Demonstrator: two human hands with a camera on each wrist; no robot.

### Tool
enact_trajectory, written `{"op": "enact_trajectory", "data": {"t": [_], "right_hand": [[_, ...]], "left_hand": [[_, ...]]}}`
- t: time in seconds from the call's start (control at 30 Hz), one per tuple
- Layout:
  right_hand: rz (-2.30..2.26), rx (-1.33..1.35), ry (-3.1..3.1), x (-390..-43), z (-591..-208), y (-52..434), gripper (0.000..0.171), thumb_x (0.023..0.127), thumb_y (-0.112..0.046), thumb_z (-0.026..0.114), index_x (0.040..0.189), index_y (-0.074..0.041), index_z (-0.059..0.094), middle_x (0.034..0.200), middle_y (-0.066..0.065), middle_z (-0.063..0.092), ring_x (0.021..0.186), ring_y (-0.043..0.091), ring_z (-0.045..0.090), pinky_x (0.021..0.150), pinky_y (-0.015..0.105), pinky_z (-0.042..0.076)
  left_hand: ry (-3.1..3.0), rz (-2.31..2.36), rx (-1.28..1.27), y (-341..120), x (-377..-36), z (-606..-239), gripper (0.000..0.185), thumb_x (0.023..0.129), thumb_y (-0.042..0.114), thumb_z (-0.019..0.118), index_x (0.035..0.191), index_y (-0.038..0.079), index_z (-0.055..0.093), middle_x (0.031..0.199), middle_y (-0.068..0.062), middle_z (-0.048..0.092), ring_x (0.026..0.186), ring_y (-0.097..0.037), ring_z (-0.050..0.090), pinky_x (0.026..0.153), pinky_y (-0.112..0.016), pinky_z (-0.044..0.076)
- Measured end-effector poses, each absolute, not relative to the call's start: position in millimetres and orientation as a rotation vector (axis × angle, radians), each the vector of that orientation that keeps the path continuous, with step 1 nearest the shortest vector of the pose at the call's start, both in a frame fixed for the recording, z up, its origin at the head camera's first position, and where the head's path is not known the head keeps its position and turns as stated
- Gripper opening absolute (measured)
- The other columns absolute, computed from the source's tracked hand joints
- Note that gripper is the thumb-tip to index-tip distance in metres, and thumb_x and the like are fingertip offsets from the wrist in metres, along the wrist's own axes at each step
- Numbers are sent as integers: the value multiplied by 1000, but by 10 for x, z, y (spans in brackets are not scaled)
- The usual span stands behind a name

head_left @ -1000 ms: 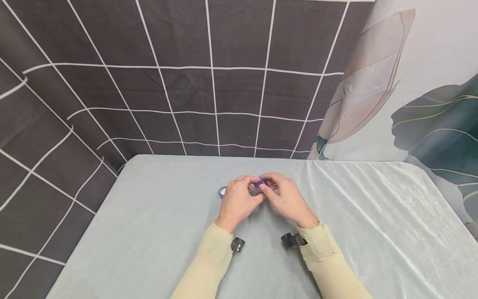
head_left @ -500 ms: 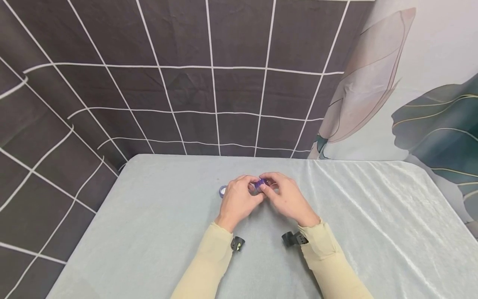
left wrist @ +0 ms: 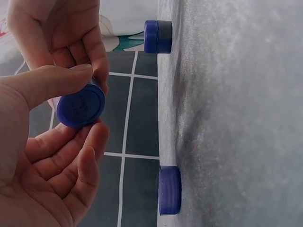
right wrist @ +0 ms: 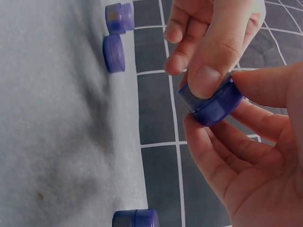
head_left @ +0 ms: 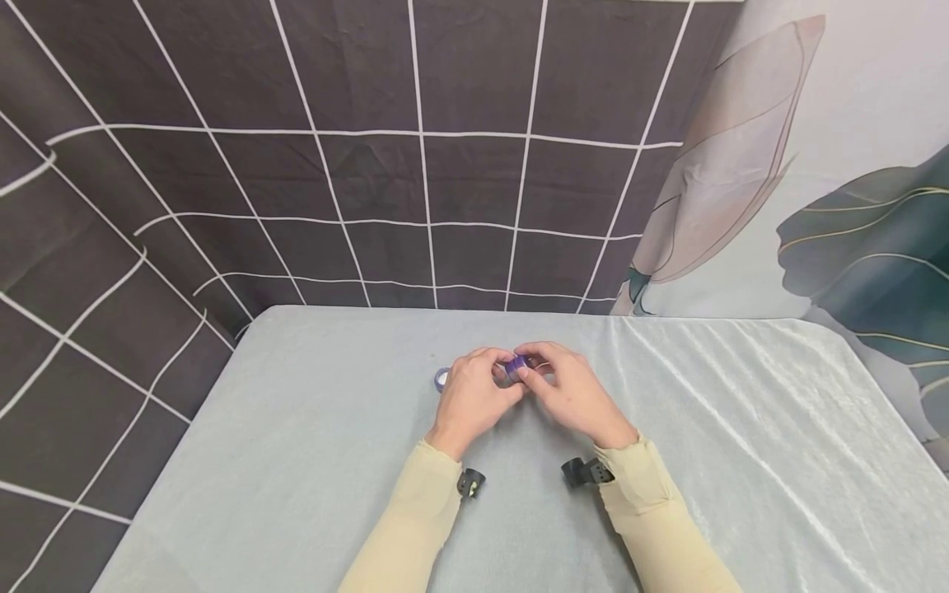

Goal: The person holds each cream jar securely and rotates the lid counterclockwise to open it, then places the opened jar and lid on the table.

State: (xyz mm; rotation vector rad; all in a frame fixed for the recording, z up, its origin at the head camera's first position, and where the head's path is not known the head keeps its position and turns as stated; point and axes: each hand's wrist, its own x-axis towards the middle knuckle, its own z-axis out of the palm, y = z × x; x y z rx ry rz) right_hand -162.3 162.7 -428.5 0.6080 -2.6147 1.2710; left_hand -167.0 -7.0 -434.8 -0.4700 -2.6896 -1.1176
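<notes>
A small purple-blue round jar [head_left: 516, 367] is held between both hands, off the table. My left hand [head_left: 477, 402] pinches one end with thumb and fingertips; the left wrist view shows the jar's flat round face [left wrist: 81, 108] there. The fingers and thumb of my right hand [head_left: 569, 397] grip the other end. Seen from the right wrist, a seam runs around the jar [right wrist: 218, 105]. Beyond the left hand, a purple lid [right wrist: 114, 53] stands on the table beside an open jar [right wrist: 119, 19]. Another jar with its lid on [left wrist: 157, 37] also stands on the table.
A pale grey velvety cloth [head_left: 296, 461] covers the table, with wrinkles on the right. Dark curtain with white grid lines [head_left: 371, 181] hangs behind and at the left. A leaf-patterned curtain [head_left: 741, 206] hangs at the right.
The right hand and wrist have shifted very slightly, with the thumb edging right on the jar. The left hand keeps its hold in nearly the same place.
</notes>
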Motion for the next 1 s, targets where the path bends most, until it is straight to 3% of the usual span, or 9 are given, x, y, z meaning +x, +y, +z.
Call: {"op": "enact_trajectory", "data": {"t": [1.0], "right_hand": [[1221,730,-2620,-1631,-4274,1668,27,94,-6,68,121,0,66,115,10,69,100,20,68,87,38,56]], "left_hand": [[-2680,-1089,-514,-85,-1683,-4358,37,78,30,85,106,8,75,93,-1,72,79,-11,66,74,-29,51]]}}
